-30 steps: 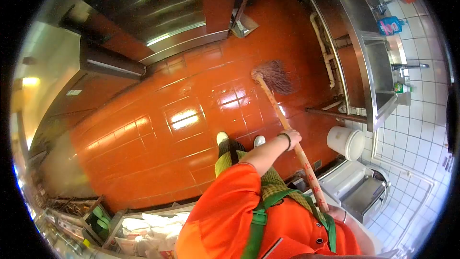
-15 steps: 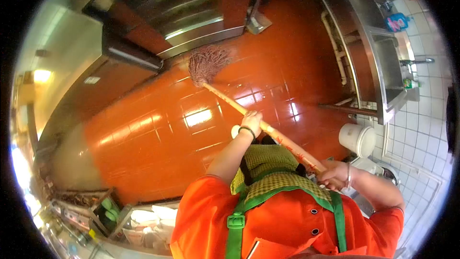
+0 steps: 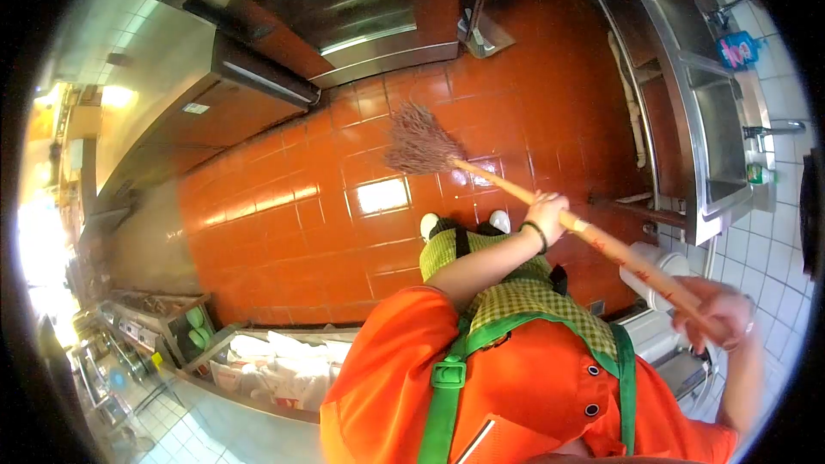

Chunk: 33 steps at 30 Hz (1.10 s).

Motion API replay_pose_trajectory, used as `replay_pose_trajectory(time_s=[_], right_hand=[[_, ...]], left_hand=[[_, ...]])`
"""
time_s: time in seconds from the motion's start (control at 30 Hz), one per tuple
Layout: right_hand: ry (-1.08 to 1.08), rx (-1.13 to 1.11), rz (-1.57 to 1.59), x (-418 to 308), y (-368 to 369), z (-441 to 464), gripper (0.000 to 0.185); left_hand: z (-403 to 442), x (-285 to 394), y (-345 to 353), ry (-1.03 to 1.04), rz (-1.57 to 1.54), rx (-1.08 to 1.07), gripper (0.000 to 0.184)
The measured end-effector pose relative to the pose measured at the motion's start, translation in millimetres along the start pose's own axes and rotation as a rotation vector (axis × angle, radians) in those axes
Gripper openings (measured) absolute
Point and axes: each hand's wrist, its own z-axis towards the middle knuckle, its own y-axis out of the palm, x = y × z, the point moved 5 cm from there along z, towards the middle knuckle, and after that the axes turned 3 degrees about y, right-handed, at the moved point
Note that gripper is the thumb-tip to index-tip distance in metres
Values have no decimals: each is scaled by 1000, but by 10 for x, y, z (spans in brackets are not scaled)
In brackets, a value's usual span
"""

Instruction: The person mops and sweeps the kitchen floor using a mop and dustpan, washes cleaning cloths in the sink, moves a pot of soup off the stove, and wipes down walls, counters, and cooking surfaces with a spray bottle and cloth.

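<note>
A mop point(image 3: 421, 142) with a long wooden handle lies across the view, its stringy, dull-pinkish head spread on the wet-looking red tile floor point(image 3: 361, 245). My left hand point(image 3: 547, 213), with a dark band at the wrist, is wrapped around the handle partway along. Close to the handle's upper end, my right hand point(image 3: 715, 314) grips it out to the right of my body, slightly blurred. The handle slopes from the head on the left down to my right hand. Below the mop head are my white shoes point(image 3: 430, 225).
Along the right runs a steel sink unit point(image 3: 713, 133) holding a blue bottle point(image 3: 737, 50). A white bucket point(image 3: 649, 275) stands below it. A dustpan point(image 3: 487, 36) is at the back. Steel cabinets point(image 3: 258, 77) border the upper left; a container of white bags point(image 3: 275, 365) is lower left.
The mop head has swept nearer to my feet and somewhat to the right. Both hands have shifted right with the handle, my right hand farther out from my body.
</note>
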Motion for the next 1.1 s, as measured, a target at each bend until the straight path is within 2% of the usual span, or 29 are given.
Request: replay_pose_trajectory(time_s=[0.07,0.13,0.2,0.23,0.3,0.33,0.4,0.43,0.47,0.5,0.53,0.57,0.6,0.63,0.67,0.73,0.8,0.83,0.87,0.9,0.93,0.97,1.0,1.07,1.1], right_hand=[[-276,-60,231,-77,-311,-189,78],[-682,95,272,-290,-437,-479,85],[-900,108,100,-302,-651,-471,85],[-819,4,-10,-292,-699,-291,82],[-678,-117,-118,-174,-755,179,70],[-618,-139,-115,-103,-752,517,61],[-492,-114,-177,-66,-681,1169,46],[-536,-120,-161,-53,-643,1617,45],[-667,-20,-326,-99,-582,2087,54],[-904,-9,-290,-319,-294,2155,69],[-1025,280,-588,-543,-167,2390,82],[-1273,530,-743,-835,93,2300,85],[-1407,552,-656,-1057,270,2378,86],[-1452,288,-324,-1251,379,2652,67],[-1204,243,-160,-1384,425,2625,43],[-1441,161,43,-1616,495,2490,25],[-1464,151,-52,-1816,438,2178,23],[-1337,247,-134,-1831,418,1777,23],[-1443,313,-136,-1826,397,1642,25],[-1440,356,-125,-1782,398,1857,26],[-1440,400,-113,-1733,386,2178,26],[-1271,300,-221,-1734,385,2473,15],[-1275,300,-223,-1694,390,2452,15],[-1337,314,-222,-1826,396,2410,22],[-1323,256,-208,-1838,372,2412,19]], left_hand=[[257,268,37,91,-83,10,21],[512,487,-95,122,-74,-2,13],[689,580,-479,198,-109,73,16],[867,190,-470,44,-437,25,16],[880,173,-872,-110,-608,62,15],[753,575,-1406,-113,-452,147,15],[710,788,-1829,-49,-434,292,17],[684,949,-1998,-33,-399,302,17],[687,1126,-2130,-15,-367,306,17],[707,1252,-2186,-8,-370,317,17],[735,1379,-2204,-5,-378,335,18],[759,1570,-2198,21,-485,368,19],[809,1732,-2172,28,-486,371,19],[859,1858,-2139,1,-538,360,20],[866,1951,-2140,-33,-590,351,20],[868,2142,-2429,168,-479,381,34],[631,2508,-2784,463,-394,511,58],[434,2465,-2928,417,-347,506,65],[265,2395,-3085,381,-301,491,73],[129,2159,-3153,325,-413,585,77],[2,1850,-3158,209,-453,656,72],[-142,1548,-3098,81,-595,706,63],[-332,1268,-3069,-27,-628,711,57],[-797,1005,-3146,-104,-439,726,52],[-1064,835,-3177,-142,-473,768,49]])
